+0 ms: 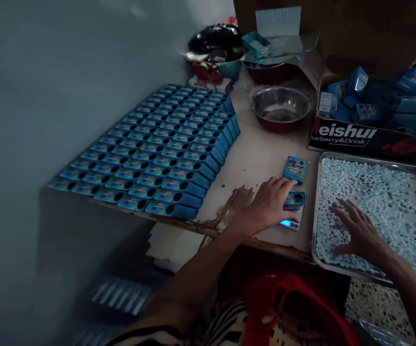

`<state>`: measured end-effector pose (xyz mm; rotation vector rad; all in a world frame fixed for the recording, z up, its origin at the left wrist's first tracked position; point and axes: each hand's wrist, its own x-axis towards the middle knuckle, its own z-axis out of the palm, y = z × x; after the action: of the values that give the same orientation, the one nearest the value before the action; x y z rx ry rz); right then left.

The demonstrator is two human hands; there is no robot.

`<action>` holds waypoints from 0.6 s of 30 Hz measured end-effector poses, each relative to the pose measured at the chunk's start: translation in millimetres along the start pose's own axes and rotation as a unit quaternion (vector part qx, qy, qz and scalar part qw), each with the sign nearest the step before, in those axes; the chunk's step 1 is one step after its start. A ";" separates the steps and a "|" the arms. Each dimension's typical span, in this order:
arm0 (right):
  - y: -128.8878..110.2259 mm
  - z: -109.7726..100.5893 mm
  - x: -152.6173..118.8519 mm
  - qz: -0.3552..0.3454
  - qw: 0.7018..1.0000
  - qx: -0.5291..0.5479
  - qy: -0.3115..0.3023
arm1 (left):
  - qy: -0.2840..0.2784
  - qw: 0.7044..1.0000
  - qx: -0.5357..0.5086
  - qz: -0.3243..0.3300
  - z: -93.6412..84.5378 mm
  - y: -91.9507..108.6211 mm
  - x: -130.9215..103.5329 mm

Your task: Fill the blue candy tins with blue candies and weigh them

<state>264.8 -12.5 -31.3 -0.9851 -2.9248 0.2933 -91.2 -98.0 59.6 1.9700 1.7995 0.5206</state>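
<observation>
Beside a small scale [296,222] with a lit blue display, my left hand [274,202] has its thumb and fingers apart around a blue box [295,200] with a dark round opening, which rests on the scale. Whether the fingers touch the box is hard to tell. Just behind it another blue box [296,169] lies on the table. My right hand [361,235] is spread over the small pale blue and white candies [370,185] in a metal tray [315,230], with nothing gripped.
Rows of blue boxes [157,149] cover the table's left side. A metal bowl [281,108] stands at the back, near an open carton holding blue packs [355,137]. More containers and a black bag [215,38] are behind. The table's worn front edge [272,246] runs below my left forearm.
</observation>
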 end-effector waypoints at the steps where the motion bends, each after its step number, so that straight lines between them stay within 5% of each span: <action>1: -5.0 2.5 -1.4 -0.015 1.000 0.006 0.002 | -0.013 1.000 0.011 0.007 5.1 2.0 3.5; 4: -9.4 6.5 0.3 -0.039 0.999 0.025 0.010 | -0.032 0.999 0.006 0.012 9.2 -2.8 13.5; 6: -6.3 6.9 4.1 -0.030 0.999 0.032 0.018 | -0.004 1.000 0.000 -0.019 -9.3 -19.0 24.6; 11: -1.5 5.1 13.2 0.009 0.999 0.026 0.040 | 0.234 0.965 0.007 -0.116 -128.0 -101.5 90.9; 14: -4.0 0.8 14.9 0.028 0.998 0.036 0.049 | 0.269 0.956 -0.008 -0.116 -191.5 -161.7 145.1; 18: -8.4 -11.8 15.5 0.063 0.992 0.093 0.059 | 0.217 0.961 -0.077 -0.155 -214.8 -234.9 197.2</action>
<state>248.6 -7.8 -18.4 -1.1185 -2.6769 0.4842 -385.3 127.7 112.4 1.5085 2.1990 1.0110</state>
